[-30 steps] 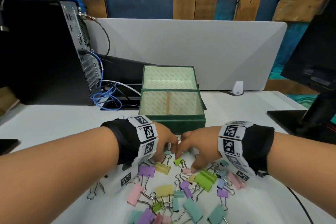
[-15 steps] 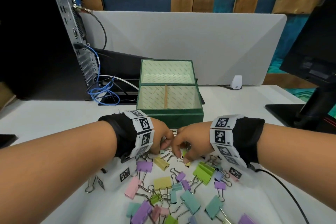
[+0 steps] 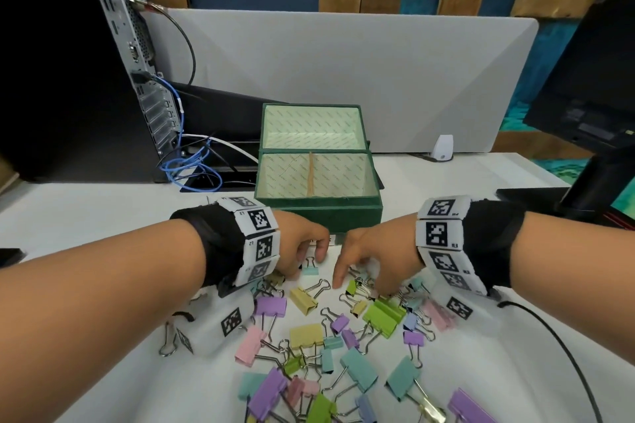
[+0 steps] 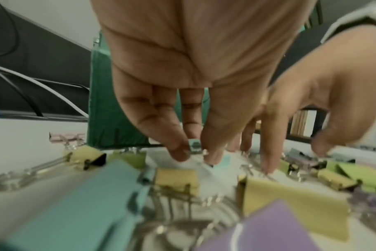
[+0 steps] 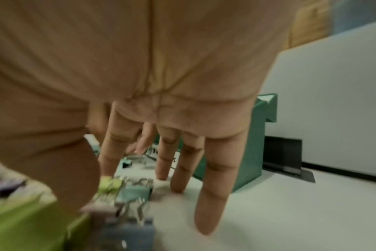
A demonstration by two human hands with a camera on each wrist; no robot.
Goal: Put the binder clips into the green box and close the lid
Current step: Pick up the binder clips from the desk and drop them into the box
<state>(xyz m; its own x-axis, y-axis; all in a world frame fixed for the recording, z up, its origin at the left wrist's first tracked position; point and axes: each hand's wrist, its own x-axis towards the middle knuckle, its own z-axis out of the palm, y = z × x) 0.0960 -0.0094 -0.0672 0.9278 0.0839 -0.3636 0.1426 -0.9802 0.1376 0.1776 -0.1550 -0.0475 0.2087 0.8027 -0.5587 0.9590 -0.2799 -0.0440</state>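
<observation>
The green box (image 3: pixel 319 216) stands open on the white table, its lid (image 3: pixel 311 127) tipped back and its inside holding no clips. Just in front of it lies a pile of pastel binder clips (image 3: pixel 357 367). My left hand (image 3: pixel 314 259) reaches down at the pile's far edge; in the left wrist view its thumb and a finger (image 4: pixel 174 149) pinch a small teal clip (image 4: pixel 194 146). My right hand (image 3: pixel 354 280) hovers beside it with fingers straight and spread, the index tip touching a small lime clip (image 5: pixel 108 183). The box's wall (image 5: pixel 249 152) is right behind those fingers.
A black computer tower (image 3: pixel 68 79) with blue and white cables (image 3: pixel 192 168) stands at back left. A grey divider (image 3: pixel 378 79) runs behind the box, with a small white device (image 3: pixel 443 148) at its foot. A monitor (image 3: pixel 591 79) and its base (image 3: pixel 536 196) are on the right.
The hands, close together before, have drawn slightly apart. The right hand's fingers have straightened and spread over the clips. The left hand's fingertips have come down on the small teal clip.
</observation>
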